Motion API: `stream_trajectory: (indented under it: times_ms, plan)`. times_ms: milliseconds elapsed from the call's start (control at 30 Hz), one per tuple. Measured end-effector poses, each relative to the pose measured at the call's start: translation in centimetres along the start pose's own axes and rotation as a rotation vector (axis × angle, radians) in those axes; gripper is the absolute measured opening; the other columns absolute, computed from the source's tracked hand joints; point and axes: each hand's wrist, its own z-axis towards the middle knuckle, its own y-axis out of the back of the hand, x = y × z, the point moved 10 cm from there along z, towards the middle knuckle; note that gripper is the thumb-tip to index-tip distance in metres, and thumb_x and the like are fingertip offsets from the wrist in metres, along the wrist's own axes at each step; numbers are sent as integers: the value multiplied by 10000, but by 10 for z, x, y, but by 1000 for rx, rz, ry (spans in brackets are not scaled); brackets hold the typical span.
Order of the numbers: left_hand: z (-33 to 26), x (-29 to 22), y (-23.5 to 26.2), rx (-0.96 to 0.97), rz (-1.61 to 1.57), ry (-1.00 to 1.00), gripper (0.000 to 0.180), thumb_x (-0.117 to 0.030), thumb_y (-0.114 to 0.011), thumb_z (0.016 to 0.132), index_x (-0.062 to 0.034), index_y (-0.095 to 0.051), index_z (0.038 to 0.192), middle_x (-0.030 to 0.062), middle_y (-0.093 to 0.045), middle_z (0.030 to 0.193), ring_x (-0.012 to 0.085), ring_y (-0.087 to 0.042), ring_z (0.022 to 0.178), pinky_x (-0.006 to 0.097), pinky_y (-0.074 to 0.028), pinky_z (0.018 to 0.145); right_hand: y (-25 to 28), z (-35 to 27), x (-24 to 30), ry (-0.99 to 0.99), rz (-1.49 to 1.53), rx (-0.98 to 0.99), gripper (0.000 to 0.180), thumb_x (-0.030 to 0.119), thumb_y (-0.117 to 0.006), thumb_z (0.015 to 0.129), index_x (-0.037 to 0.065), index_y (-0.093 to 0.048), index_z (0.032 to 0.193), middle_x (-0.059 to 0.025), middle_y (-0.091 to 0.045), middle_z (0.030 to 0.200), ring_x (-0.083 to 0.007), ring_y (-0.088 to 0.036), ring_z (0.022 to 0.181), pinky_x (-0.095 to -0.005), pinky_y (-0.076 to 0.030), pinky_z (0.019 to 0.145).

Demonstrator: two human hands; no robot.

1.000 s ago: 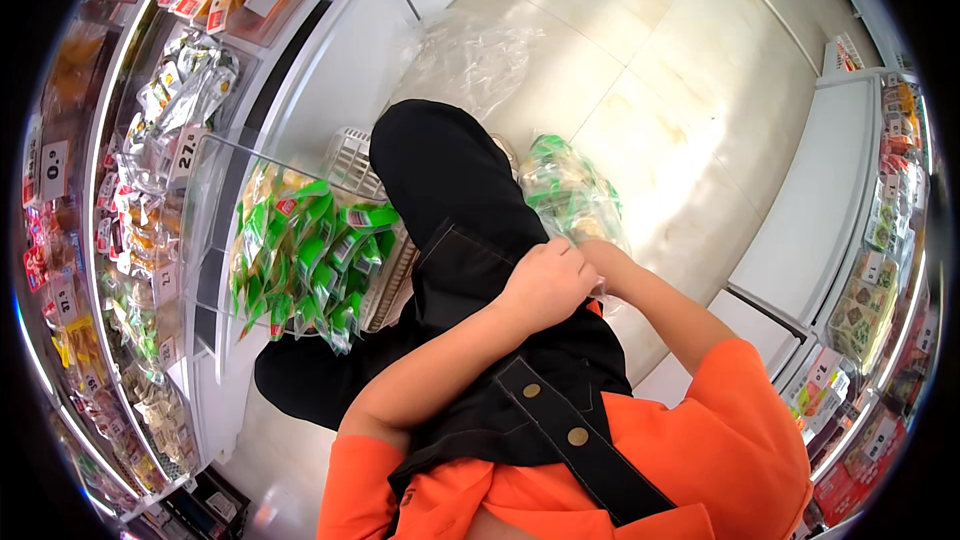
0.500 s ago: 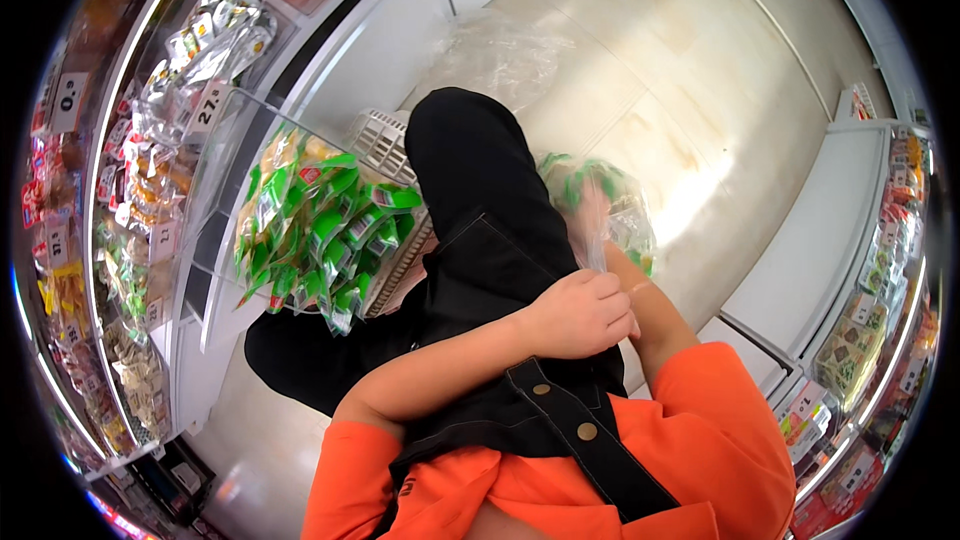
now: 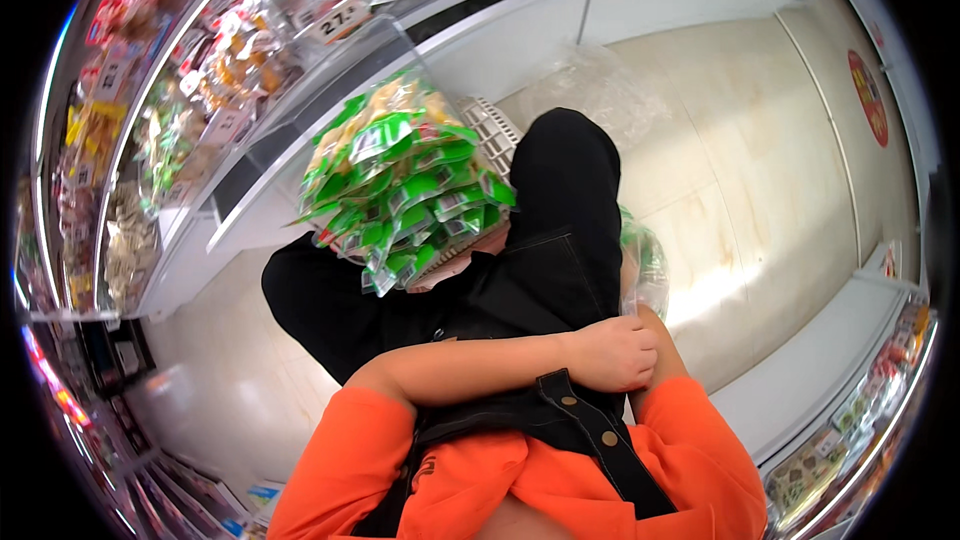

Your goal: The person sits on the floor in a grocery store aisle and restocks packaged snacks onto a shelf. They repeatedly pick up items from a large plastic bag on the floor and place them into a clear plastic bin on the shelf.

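My left hand (image 3: 612,354) reaches across my body with its fingers curled closed. It grips the gathered edge of a clear plastic bag (image 3: 650,280) by my right forearm. That bag holds green-and-clear packets and hangs beside my right knee. My right hand (image 3: 630,276) is inside it, partly behind my leg, so its fingers do not show. On my left, a heaped pile of clear food packets with green labels (image 3: 420,180) stands between my knees and the shelf.
A white plastic basket (image 3: 490,130) shows behind the pile. A clear display bin (image 3: 395,45) juts from the stocked shelf on the left. Crumpled clear plastic (image 3: 605,95) lies on the tiled floor (image 3: 715,160). Another shelf of packets (image 3: 860,430) runs along the right.
The view has swung, shifting the shelf and pile rightward in it. My right hand and the bag have moved lower beside my knee, now more hidden. My left hand stays closed near my right forearm.
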Motion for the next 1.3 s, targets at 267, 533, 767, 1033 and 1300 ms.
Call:
stream_trajectory:
  times_ms: [267, 533, 767, 1033, 1300]
  plan:
    - [-6, 10, 28, -142, 132, 109, 188, -262, -582, 729, -139, -514, 605, -31, -470, 642, 146, -450, 670, 271, -358, 584, 114, -7, 1, 65, 239, -38, 210, 116, -557, 737, 30, -591, 926, -158, -598, 843, -286, -587, 790, -363, -471, 680]
    - [-28, 42, 22, 184, 315, 351, 102, -233, -554, 650, -205, -561, 552, -52, -487, 575, 143, -484, 665, 287, -351, 609, 292, -77, 89, 20, 433, 38, 191, -4, -607, 688, -19, -577, 876, -161, -604, 796, -265, -594, 777, -335, -466, 683]
    - [-56, 46, 11, 358, 280, 422, 101, -183, -532, 661, -161, -578, 573, -11, -528, 628, 161, -517, 698, 290, -365, 675, 395, -126, 98, -127, 729, 0, 303, -54, -671, 651, 24, -540, 912, -49, -585, 846, -130, -563, 773, -267, -470, 675]
    - [-65, 42, 17, 351, 146, 401, 69, -185, -564, 706, -132, -589, 669, 4, -523, 681, 181, -526, 743, 309, -389, 709, 505, -154, 132, -154, 928, 120, 403, -86, -697, 558, 64, -521, 889, -38, -536, 848, -135, -544, 760, -257, -464, 655]
    - [-123, 98, 106, -586, -1972, 587, 592, -483, -399, 844, 5, -459, 1175, 229, -496, 1159, 347, -516, 1039, 427, -432, 886, 525, -126, 274, 739, 1253, 409, 382, -50, -739, 517, 23, -567, 850, -54, -577, 815, -162, -571, 764, -275, -474, 666]
